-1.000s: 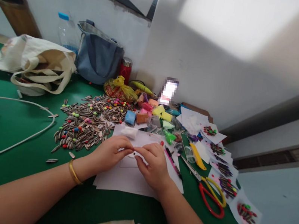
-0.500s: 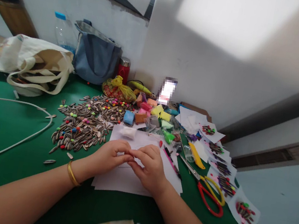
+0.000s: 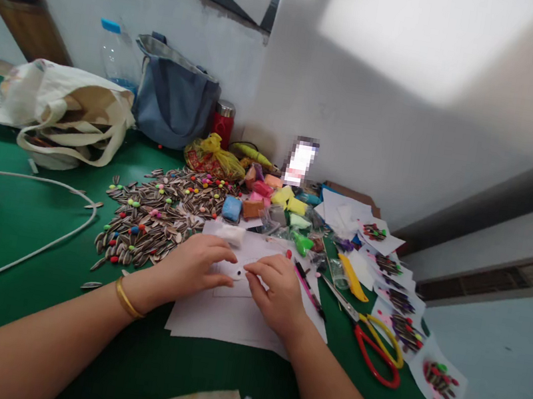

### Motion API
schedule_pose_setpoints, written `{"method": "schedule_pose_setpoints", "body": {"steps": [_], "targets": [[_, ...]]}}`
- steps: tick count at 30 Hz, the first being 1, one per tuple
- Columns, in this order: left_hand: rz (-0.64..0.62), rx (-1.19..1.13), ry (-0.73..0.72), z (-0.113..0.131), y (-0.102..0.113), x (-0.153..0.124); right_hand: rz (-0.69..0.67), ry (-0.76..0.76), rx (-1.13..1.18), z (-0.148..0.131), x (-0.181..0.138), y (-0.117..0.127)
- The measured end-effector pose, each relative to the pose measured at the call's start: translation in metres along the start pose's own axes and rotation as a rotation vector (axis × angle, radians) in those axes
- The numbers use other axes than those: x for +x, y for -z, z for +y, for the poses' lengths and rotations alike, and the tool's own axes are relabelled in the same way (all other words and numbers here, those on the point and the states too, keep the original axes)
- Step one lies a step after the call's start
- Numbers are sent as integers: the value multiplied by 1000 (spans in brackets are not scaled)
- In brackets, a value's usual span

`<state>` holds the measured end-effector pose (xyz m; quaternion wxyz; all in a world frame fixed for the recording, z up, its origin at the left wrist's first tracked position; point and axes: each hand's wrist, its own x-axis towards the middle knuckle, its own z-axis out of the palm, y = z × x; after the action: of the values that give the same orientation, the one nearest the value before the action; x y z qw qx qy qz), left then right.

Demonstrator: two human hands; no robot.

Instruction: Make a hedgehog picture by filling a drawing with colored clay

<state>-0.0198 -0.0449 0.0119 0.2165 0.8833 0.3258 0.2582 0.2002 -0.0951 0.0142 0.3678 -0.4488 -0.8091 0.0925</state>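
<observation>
A small white piece with a black dot (image 3: 239, 273) is seen on the white paper sheets (image 3: 231, 322), between the two hands. The left hand (image 3: 198, 267) is held with thumb and fingers spread apart beside it. On the other side, the fingertips of the right hand (image 3: 279, 292) are held near its edge; whether anything is pinched there cannot be told. Just beyond the left hand, a white packet (image 3: 229, 234) is laid on the sheets. To the left, sunflower seeds (image 3: 151, 225) are heaped on the green desk (image 3: 218, 374); to the right, scissors (image 3: 352, 312) are placed.
</observation>
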Motion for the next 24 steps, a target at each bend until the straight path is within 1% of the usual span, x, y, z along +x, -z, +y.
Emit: {"method": "schedule_pose_setpoints", "body": {"steps": [2,4,8,10,14,19,21,24], "targets": [[-64,97,-6,-3,-1,-1,-37,-11,8,4,-1,-3],[-115,153,21,-4,-3,-3,-96,-11,12,5,-2,-7],[-130,190,61,-3,-8,-6,-223,33,-20,1,-3,-18],[-130,193,68,-3,-8,-7,-245,52,-80,1,-3,-22],[-156,203,88,-2,-7,-5,-236,49,-182,6,-3,-27],[-154,191,89,-3,-6,-5,-308,117,-199,9,-6,-18],[-162,192,93,-3,-6,-5,-363,140,-201,7,-7,-12],[-208,216,106,-3,-5,-4,-457,149,-190,2,-7,-4]]}}
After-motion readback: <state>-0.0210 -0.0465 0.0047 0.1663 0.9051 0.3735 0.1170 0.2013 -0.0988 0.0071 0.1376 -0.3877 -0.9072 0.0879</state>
